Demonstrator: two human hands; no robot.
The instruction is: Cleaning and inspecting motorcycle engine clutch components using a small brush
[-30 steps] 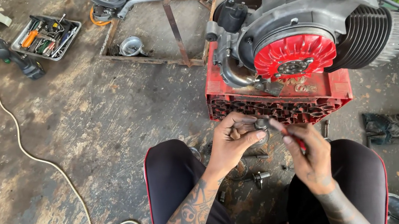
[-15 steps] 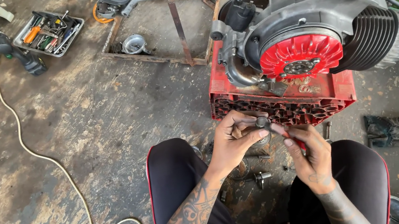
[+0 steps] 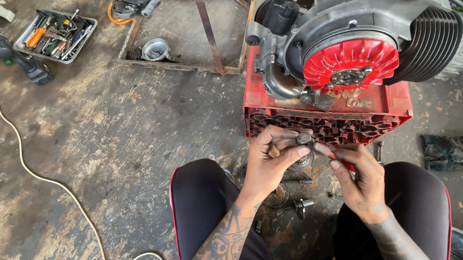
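Metal, small, dark and round: a little part [image 3: 305, 138] pinched between thumb and fingertips of the left hand [image 3: 274, 160], fingers curled shut around it. Met from the other side by the right hand [image 3: 360, 175], index finger and thumb closed on a thin dark piece [image 3: 323, 149] running up to that same part; exact joint between the two hard to make out. Both hands touching at the fingertips, held above the gap between the knees.

Just beyond the fingertips, a red plastic crate [image 3: 325, 117] carrying a grey engine [image 3: 362, 35] with a red finned flywheel [image 3: 350, 66] facing the hands. Directly under the fingers, on the concrete floor [image 3: 97, 147], a scatter of small metal parts: a round ring-like piece [image 3: 301, 163], a short bolt [image 3: 300, 204]. Right of the right hand, a crumpled dark rag [image 3: 454, 149]. Far beyond the left fingers, an open tray of tools [image 3: 55, 37], a dark power tool [image 3: 19, 56] beside it, and a pale cord [image 3: 61, 194] trailing across the floor toward the left knee.
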